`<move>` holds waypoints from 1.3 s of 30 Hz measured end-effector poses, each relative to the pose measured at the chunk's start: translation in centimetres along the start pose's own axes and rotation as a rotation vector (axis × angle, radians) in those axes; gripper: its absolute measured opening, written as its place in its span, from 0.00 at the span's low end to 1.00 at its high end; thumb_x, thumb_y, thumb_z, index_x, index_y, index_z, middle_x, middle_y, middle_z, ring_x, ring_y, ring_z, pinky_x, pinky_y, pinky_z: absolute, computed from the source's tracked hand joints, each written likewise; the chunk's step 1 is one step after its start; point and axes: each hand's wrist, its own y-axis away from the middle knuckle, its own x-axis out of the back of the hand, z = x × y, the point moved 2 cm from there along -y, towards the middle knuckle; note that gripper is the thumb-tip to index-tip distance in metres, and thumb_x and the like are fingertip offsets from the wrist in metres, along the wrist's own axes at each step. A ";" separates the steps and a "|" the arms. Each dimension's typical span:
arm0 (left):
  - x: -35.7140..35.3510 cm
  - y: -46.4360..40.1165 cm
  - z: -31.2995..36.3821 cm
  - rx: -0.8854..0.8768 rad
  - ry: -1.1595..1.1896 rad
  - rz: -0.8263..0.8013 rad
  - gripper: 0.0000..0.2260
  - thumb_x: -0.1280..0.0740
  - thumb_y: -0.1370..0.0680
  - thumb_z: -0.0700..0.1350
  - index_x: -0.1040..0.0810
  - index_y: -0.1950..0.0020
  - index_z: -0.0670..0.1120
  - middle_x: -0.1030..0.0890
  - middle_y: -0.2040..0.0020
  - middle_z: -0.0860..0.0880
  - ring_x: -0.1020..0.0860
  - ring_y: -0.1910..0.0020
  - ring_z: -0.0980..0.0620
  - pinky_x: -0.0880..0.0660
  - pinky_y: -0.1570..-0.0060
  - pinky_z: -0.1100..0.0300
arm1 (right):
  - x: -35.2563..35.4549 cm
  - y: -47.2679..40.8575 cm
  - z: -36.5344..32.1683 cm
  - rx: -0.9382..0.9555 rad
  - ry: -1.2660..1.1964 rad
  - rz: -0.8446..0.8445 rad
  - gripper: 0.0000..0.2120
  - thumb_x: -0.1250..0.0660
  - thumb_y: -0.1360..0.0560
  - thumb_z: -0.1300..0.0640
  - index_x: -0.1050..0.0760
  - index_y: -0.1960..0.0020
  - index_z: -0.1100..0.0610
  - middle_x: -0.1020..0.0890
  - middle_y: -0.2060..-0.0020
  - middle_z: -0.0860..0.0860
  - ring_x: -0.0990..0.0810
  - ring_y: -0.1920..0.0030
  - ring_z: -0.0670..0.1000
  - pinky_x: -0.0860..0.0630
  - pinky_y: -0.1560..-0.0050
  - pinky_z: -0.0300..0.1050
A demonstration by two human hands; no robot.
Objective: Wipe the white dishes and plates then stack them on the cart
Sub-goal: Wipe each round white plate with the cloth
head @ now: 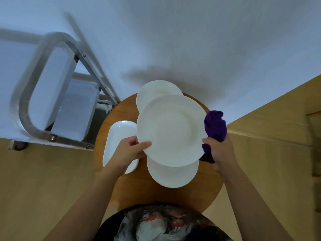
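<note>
Holding a white plate [171, 130] above the round worktop [205, 193], our left hand [129, 152] pinches its near-left rim while our right hand [219, 152] grasps a purple cloth [215, 126] at its right rim; the cart [52, 94] stands beyond the worktop's far-left edge.

Glossy plate [171, 130] (wooden table [205, 188])

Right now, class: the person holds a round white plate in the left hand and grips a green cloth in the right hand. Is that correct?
Not quite. The cloth is purple, not green, as the head view shows. The left hand does hold the round white plate, and the right hand grips the cloth.
</note>
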 end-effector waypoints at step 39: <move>-1.8 10.4 2.1 -0.113 0.403 -0.024 0.26 0.41 0.29 0.65 0.25 0.37 0.53 0.19 0.42 0.45 0.22 0.42 0.45 0.27 0.38 0.45 | -11.0 12.6 0.9 1.043 1.156 0.039 0.28 0.52 0.23 0.48 0.46 0.24 0.54 0.43 0.25 0.55 0.47 0.25 0.56 0.55 0.27 0.56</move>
